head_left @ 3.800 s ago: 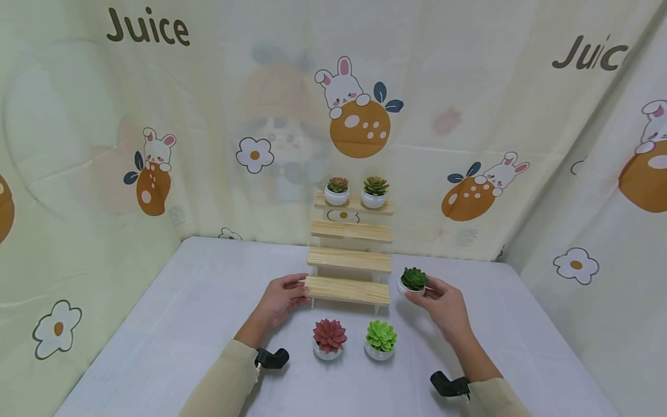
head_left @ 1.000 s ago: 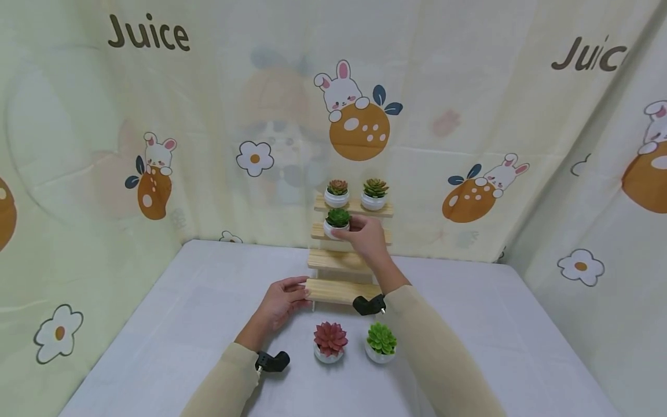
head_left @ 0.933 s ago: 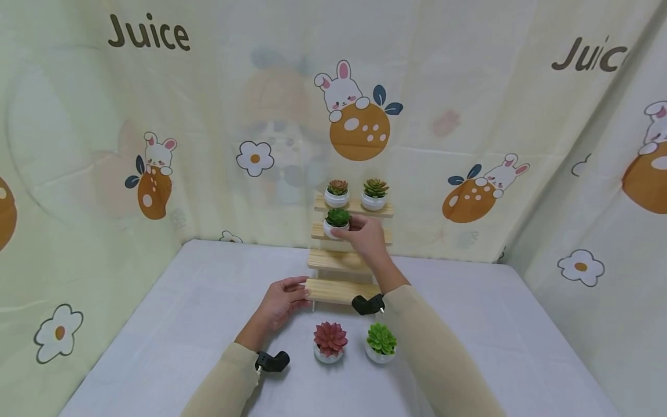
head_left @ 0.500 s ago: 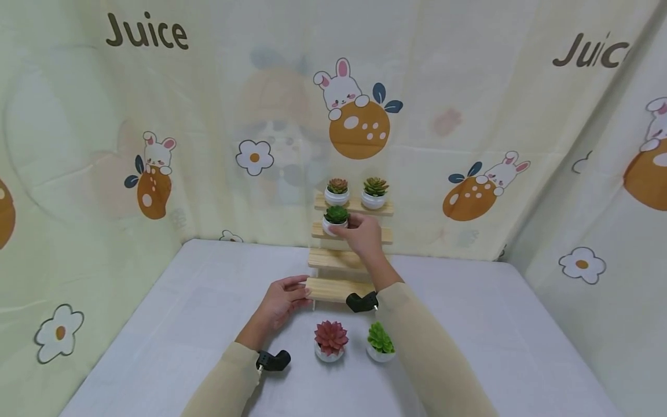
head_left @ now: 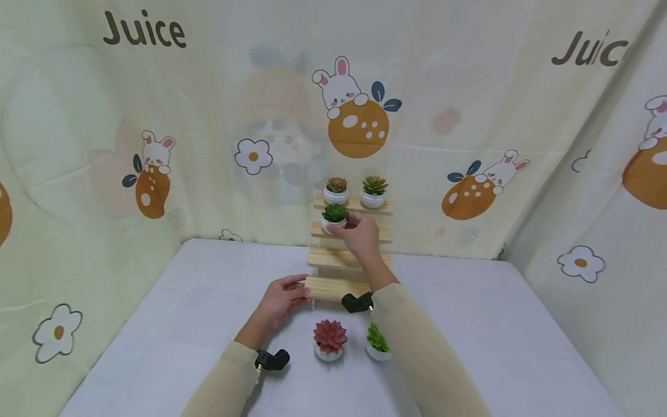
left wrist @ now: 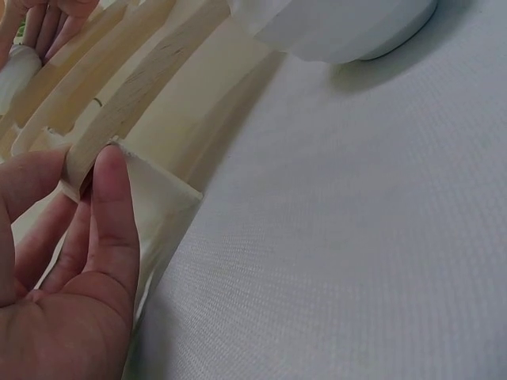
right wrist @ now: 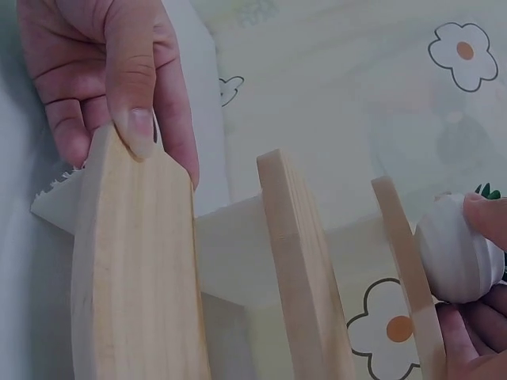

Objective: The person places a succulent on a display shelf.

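A wooden tiered display stand with white supports stands against the back curtain. My left hand pinches the left end of its lowest step, thumb on top and fingers beneath, as the left wrist view shows. My right hand grips a dark green potted succulent by its white pot, at the left end of the second step from the top. In the right wrist view the white pot is upright against that step, between thumb and fingers. The right forearm covers part of the lower steps.
On the top step sit a reddish-green succulent and a green one, both in white pots. In front of the stand are a red succulent and a bright green one, the latter partly behind the right sleeve.
The right hand has carried the dark green succulent from right of the stand up to the second-highest step, then shifted it slightly left. My left hand has kept its hold on the lowest step.
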Motion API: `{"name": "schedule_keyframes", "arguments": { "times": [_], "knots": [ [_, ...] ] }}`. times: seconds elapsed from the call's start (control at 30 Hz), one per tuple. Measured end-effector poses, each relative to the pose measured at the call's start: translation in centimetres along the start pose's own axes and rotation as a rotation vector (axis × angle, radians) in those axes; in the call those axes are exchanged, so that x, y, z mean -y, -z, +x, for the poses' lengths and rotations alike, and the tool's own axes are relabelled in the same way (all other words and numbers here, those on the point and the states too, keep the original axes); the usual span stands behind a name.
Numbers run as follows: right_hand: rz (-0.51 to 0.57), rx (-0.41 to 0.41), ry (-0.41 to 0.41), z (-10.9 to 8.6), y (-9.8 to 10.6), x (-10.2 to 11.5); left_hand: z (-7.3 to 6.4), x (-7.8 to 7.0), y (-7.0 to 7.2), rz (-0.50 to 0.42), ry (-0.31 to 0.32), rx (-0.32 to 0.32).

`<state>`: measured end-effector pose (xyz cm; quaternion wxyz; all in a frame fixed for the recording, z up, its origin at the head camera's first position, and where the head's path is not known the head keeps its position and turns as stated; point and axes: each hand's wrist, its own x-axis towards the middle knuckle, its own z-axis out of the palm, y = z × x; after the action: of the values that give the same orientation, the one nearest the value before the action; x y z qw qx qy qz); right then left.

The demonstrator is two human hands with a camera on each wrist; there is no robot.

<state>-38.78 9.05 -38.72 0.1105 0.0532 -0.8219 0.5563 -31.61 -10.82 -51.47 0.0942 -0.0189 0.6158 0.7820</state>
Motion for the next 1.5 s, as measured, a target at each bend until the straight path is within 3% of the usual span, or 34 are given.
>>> {"name": "schedule_keyframes", "arguments": {
  "times": [0.17,0.33,0.5,0.77,1.27,1.5],
  "knots": [
    [0.089,0.034,-0.008,-0.2,-0.1,-0.3,-0.2,-0.2,0.0,-0.003,0.0,-0.005],
    [0.163,0.004,-0.043,-1.3,0.6,-0.5,-0.1,0.0,-0.1,-0.008,0.007,-0.005],
    [0.219,-0.023,-0.082,-2.9,1.8,-0.6,0.0,0.0,-0.2,-0.016,0.011,-0.001],
    [0.277,0.026,-0.075,-5.2,4.2,-0.8,0.1,0.0,-0.1,-0.008,0.011,-0.004],
    [0.174,0.135,-0.088,-11.2,8.6,-3.7,0.0,0.0,0.0,0.001,0.015,-0.013],
    [0.09,0.344,0.036,-13.7,10.3,-6.9,0.0,0.0,-0.1,0.0,0.014,-0.014]
  ]
}}
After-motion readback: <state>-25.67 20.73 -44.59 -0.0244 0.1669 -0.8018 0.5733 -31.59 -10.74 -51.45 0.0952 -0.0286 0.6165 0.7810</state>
